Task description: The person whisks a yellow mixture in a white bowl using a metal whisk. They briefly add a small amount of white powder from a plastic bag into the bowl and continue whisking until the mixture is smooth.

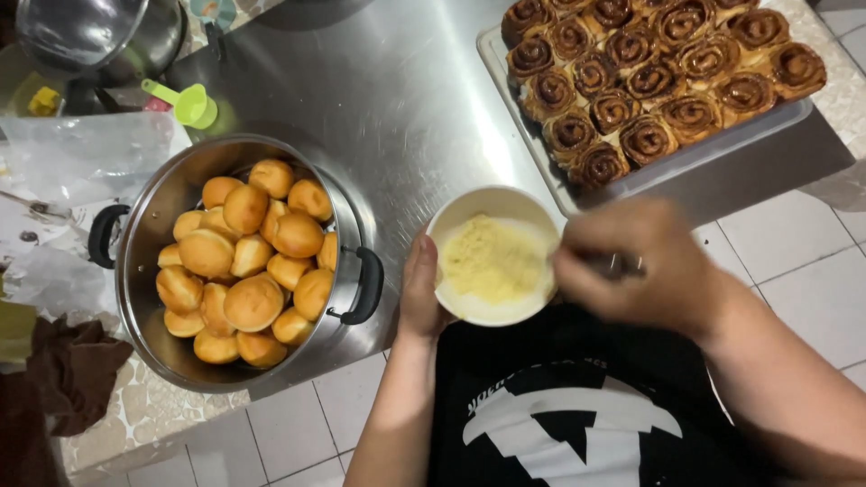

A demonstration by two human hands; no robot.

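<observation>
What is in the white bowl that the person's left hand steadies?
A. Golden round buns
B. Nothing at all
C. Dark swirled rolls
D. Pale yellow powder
D: the white bowl, cupped by the left hand, holds a pale yellow powder, while the right hand works a metal utensil at its rim.

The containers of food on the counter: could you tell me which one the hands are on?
The small white bowl of yellow powder, between the left hand and right hand; the steel pot of golden buns and the tray of cinnamon rolls sit untouched.
</observation>
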